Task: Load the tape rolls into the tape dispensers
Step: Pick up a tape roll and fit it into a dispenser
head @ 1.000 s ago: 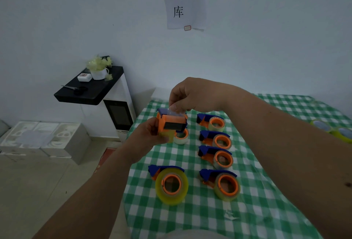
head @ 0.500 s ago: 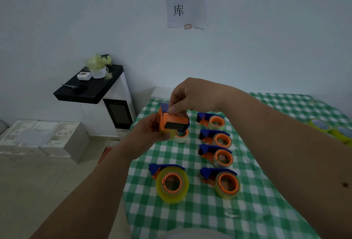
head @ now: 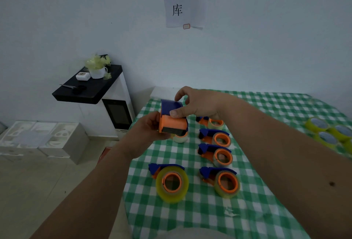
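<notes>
My left hand (head: 146,128) grips an orange and blue tape dispenser (head: 172,118) above the far left part of the green checked table (head: 200,214). My right hand (head: 200,103) reaches over from the right, its thumb pressing the dispenser's blue top while the fingers arch above it. Partly hidden under the held dispenser is a small clear tape roll (head: 181,138). Several loaded dispensers lie on the cloth in two columns, among them one with a thick yellow roll (head: 171,182) near me and another (head: 224,182) to its right.
Spare yellow tape rolls (head: 327,134) cluster at the table's right edge. Left of the table stands a white machine with a black top (head: 89,90) carrying a cup and scissors. White boxes (head: 42,139) sit on the floor. A paper sign hangs on the wall.
The dispenser has tipped so that its blue cover shows on top. My right hand has gone from pinching at its upper edge to pressing the cover with the thumb, fingers lifted.
</notes>
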